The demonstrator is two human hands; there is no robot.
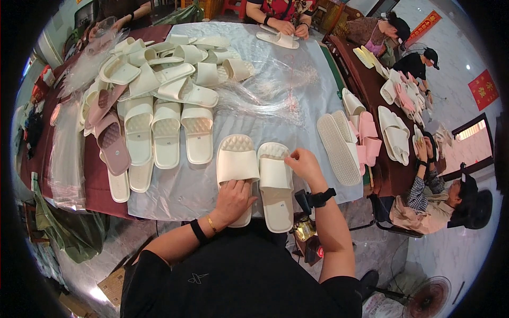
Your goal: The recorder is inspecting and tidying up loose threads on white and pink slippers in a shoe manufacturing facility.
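Two cream slide slippers lie side by side in front of me at the table's near edge, quilted toe ends pointing away. On the left slipper (238,164), my left hand (233,200) rests at the foot opening, its fingers curled in under the strap, fingertips hidden. My right hand (304,167) pinches the outer edge of the strap of the right slipper (275,177) between thumb and fingers. A small printed mark shows on that slipper's insole. Just left stands a row of cream slippers (197,135) and a mauve slipper (113,140).
A heap of cream slippers (159,69) covers the table's far left. Clear plastic bags (265,93) lie mid-table, more (69,153) at left. Cream and pink slippers (339,148) sit at right. Co-workers handle slippers across the table and at right; a fan (428,298) stands lower right.
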